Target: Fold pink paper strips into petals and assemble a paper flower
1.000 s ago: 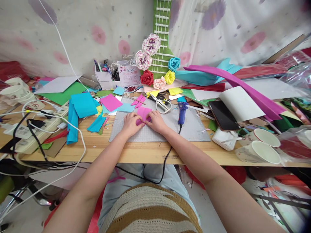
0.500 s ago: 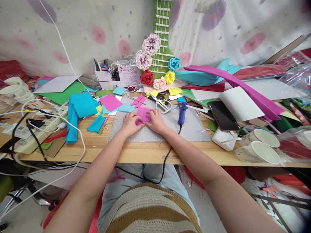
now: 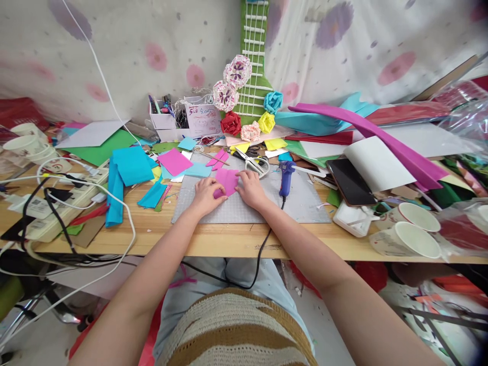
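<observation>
A small piece of pink crepe paper (image 3: 227, 180) lies over the grey cutting mat (image 3: 305, 207) between my hands. My left hand (image 3: 206, 197) pinches its left edge, fingers curled over the paper and thumb at the lower side. On the opposite edge, the fingers and thumb of my right hand (image 3: 250, 189) close on the paper. Just behind my right hand rest scissors with pale handles (image 3: 256, 164). A blue glue gun (image 3: 285, 178) stands to the right on the mat, its black cord running down over the table edge.
Blue crepe paper (image 3: 131, 165) and a pink square (image 3: 175, 161) lie to the left. A power strip (image 3: 64, 206) with tangled cables fills the far left. On the right are a phone (image 3: 349, 182) and paper cups (image 3: 415, 239). Paper flowers (image 3: 231, 123) stand at the back.
My right hand has moved slightly right, away from my left hand. More of the pink paper shows between them, and it looks flatter.
</observation>
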A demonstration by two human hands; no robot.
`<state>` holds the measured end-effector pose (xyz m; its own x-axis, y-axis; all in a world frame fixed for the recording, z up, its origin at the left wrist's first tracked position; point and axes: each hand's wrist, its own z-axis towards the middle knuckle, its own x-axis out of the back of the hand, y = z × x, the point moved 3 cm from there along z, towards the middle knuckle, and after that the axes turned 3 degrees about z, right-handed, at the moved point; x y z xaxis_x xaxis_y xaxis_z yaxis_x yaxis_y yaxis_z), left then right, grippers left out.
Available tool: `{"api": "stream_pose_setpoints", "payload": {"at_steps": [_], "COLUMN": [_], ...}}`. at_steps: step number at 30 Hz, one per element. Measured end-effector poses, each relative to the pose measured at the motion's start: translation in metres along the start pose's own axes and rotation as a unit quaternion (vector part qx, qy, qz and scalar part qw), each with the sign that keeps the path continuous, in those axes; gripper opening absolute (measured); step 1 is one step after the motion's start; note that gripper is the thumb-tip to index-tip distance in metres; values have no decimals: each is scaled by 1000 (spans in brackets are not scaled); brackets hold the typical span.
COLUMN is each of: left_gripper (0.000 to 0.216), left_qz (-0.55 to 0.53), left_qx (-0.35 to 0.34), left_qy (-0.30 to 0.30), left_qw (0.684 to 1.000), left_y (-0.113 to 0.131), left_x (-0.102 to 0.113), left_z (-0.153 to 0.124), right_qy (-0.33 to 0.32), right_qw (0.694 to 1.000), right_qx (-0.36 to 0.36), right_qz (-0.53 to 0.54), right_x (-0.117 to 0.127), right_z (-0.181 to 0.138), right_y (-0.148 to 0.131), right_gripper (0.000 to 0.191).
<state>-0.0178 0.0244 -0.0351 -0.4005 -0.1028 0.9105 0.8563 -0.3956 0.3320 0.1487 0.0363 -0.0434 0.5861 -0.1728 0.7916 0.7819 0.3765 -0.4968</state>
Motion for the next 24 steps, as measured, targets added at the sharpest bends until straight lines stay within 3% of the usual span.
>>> {"api": "stream_pose_setpoints", "payload": {"at_steps": [5,8,14,24], "left_gripper": [18,15,39,20], "left_qz": [-63,-131,-104,-86], "left_qx": [-4,20,-27,-52], "left_qy": [30,61,23,-5], "left_qw": [998,989,994,995], "left_y": [-1,-9,-30,-19], "left_x": [1,6,12,10], "left_z": [2,3,3,4], "right_qy": [9,6,-59,-25], "right_qw": [999,998,992,999], "right_qx": [-16,27,103,32], "right_qz": [38,60,44,9], "right_x": [5,8,3,9], "right_z": [-2,-5,-9,-6], "right_y": [3,-4,-12,-3], "right_gripper": [27,27,33,29]}}
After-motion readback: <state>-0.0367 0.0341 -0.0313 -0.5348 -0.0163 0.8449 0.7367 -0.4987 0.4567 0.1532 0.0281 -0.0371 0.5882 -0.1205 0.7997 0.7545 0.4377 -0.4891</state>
